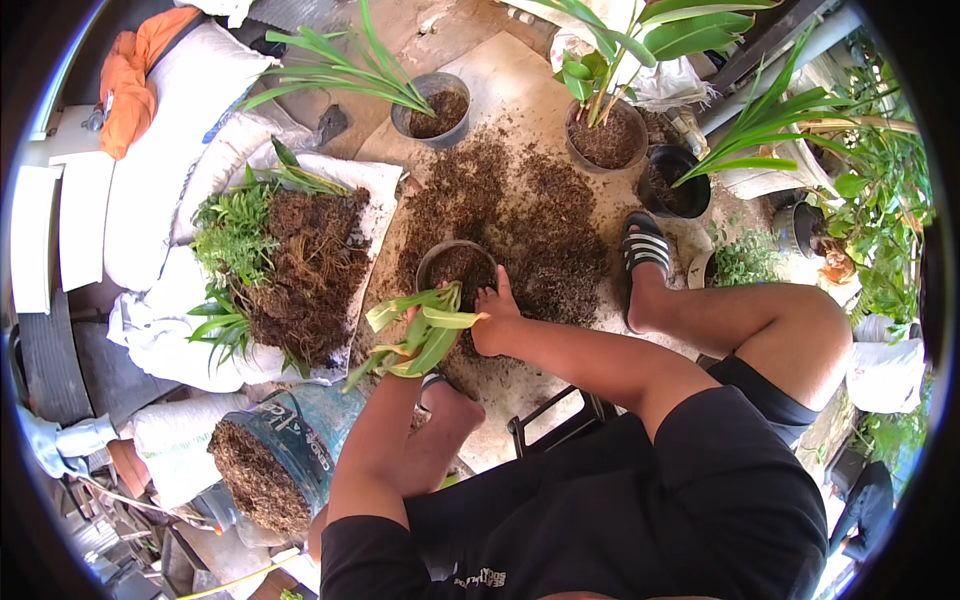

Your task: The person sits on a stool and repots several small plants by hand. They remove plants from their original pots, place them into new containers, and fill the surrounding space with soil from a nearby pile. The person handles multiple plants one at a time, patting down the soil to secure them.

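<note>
A dark pot (462, 268) with soil inside sits on the ground between my legs, a plant with broad yellow-green leaves (436, 338) leaning over its near side. My right hand (495, 312) is at the pot's right side, fingers apart, touching the soil and rim. My left hand (412, 318) is behind the leaves at the pot's near left; most of its fingers are hidden, so I cannot tell what it grips. Loose dark soil (549, 230) is spread around the pot.
Uprooted plants with root clumps (300, 262) lie on a white sack at left. A blue bag (315, 445) of coarse mix is lower left. Potted plants (433, 130) stand at the back and right (665, 200). A black stool (550, 415) shows beneath me.
</note>
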{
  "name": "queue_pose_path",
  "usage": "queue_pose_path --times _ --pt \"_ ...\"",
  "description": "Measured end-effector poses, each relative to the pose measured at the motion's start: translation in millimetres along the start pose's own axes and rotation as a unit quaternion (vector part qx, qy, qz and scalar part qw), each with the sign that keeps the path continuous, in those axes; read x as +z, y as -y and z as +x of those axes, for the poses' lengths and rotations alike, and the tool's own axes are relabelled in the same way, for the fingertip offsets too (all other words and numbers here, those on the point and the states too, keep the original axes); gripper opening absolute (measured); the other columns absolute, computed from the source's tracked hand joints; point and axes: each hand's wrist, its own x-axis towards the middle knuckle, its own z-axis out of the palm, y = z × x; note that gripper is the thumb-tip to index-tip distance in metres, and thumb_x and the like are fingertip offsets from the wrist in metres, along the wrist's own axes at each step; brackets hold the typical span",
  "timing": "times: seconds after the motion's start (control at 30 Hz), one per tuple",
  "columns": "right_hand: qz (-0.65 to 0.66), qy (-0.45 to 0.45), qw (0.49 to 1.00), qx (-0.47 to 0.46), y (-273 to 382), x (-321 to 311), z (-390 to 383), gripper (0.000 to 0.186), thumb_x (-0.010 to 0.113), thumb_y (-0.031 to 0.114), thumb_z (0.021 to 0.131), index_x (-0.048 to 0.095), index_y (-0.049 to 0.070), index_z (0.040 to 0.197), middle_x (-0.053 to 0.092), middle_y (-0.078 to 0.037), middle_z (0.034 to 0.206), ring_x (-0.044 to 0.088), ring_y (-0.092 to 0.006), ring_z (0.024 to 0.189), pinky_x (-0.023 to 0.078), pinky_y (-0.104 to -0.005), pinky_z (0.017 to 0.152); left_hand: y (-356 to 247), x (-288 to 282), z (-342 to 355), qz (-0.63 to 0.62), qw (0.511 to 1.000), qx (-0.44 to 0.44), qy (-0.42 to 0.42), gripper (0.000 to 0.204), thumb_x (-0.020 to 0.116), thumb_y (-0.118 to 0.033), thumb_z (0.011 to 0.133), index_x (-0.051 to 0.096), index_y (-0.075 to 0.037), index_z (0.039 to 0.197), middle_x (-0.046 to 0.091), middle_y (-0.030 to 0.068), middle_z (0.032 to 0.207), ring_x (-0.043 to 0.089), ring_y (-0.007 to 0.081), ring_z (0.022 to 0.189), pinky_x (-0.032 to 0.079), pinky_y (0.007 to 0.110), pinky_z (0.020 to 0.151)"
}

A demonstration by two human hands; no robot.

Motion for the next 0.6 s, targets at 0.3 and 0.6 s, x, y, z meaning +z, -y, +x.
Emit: queue_pose_path --times 0.3,0.6 --pt "0.0 -0.015 1.0 0.016 -13.9 -20.2 8.3 0.077 0.047 0.037 0.097 0.024 -0.002 0.158 0.017 -0.016 0.168 0.015 -0.0294 0.156 -0.009 -0.0708 0.118 -36.7 -37.4 37.0 0.763 0.592 0.216 0.145 0.067 0.054 -0.028 0.098 0.031 -0.002 0.156 0.034 0.0131 0.162 0.038 0.027 0.147 0.036 0.038 0.12" --pt "-0.043 -0.123 0.991 -0.021 -39.2 -16.5 31.4 0.075 0.041 0.031 0.097 0.017 0.0 0.16 0.01 -0.013 0.17 0.01 -0.0242 0.157 -0.008 -0.0638 0.122 -69.0 -17.5 57.3 0.733 0.608 0.226 0.204 0.075 0.057 -0.025 0.093 0.027 -0.003 0.158 0.028 0.0161 0.165 0.033 0.0254 0.151 0.05 0.035 0.107"
